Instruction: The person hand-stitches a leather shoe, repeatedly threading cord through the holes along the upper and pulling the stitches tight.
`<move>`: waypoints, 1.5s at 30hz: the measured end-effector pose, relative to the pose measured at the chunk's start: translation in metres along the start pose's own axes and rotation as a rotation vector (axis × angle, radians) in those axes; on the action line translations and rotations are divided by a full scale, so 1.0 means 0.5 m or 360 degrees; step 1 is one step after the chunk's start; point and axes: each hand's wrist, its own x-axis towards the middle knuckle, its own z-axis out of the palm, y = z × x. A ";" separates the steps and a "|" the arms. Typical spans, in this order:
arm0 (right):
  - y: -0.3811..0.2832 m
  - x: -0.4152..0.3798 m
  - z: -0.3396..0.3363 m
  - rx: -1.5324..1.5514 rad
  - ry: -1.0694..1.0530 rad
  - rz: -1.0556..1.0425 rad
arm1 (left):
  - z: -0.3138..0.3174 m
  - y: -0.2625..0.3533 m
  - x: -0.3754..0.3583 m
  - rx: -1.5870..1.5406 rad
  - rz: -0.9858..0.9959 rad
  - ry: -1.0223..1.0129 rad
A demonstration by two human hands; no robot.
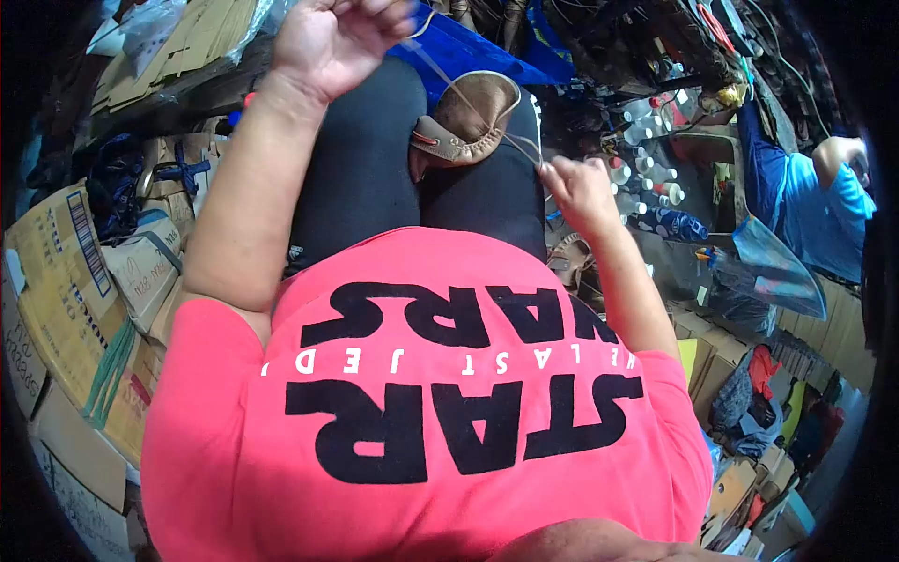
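Observation:
A brown leather shoe upper (461,140) with a gathered, stitched seam rests across my thighs, its opening facing up. A pale thread (518,140) runs from its seam toward both hands. My right hand (582,195) is closed in a pinch on the thread just right of the shoe. Raised at the top of the view, my left hand (342,42) has curled fingers with the other stretch of thread at their tips; the fingertips are partly blurred and cut off by the frame edge. Neither hand touches the leather.
Several white-capped bottles (646,155) stand to the right. Cardboard boxes (70,281) are stacked on the left. Another brown shoe (569,258) lies beside my right thigh. A person in a blue shirt (824,211) is at the far right. Blue plastic sheeting (478,56) lies beyond my knees.

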 end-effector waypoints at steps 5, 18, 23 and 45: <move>0.030 -0.067 0.036 0.0044 0.0083 -0.0032 | -0.172 0.012 0.003 0.0028 -0.0309 0.0399; 0.096 -0.006 -0.042 0.1495 0.0161 0.0396 | 0.075 -0.153 -0.094 0.2746 0.0459 -0.0413; -0.050 0.168 -0.052 0.0255 0.0047 -0.0385 | 0.084 -0.212 -0.079 0.2856 0.0221 -0.0514; 0.025 -0.016 -0.048 0.0406 0.0571 0.0193 | 0.073 -0.225 0.052 0.1983 -0.0282 -0.0500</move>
